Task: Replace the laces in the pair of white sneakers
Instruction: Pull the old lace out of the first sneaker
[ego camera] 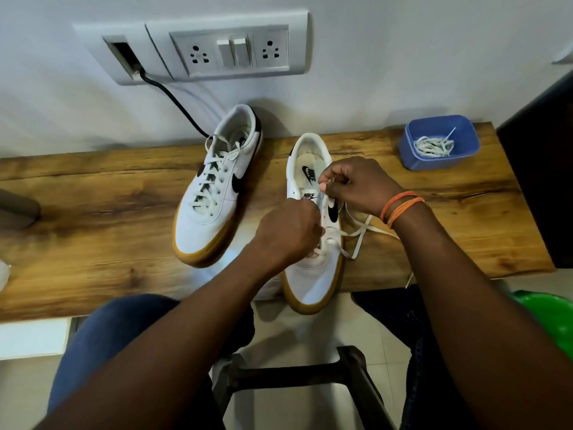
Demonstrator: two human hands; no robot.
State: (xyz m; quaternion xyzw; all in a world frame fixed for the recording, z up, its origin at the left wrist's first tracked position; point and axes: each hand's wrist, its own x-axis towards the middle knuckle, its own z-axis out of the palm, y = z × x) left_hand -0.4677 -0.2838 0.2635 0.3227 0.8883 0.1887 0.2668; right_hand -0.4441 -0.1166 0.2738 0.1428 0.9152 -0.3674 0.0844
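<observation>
Presently the left hand (286,231) is closed on the near sneaker (313,231), apparently steadying its eyelets, while the right hand (353,184) pinches the white lace (356,235) for threading. Further back the laced sneaker (214,193) leans against the wall; a blue tub (438,145) holds another lace.

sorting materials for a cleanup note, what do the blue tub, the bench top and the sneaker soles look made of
Blue tub: likely plastic, translucent, glossy walls.
Bench top: wood or wood-look laminate, with grain and knots under a slight sheen.
Sneaker soles: probably gum rubber, a matte tan band.
</observation>
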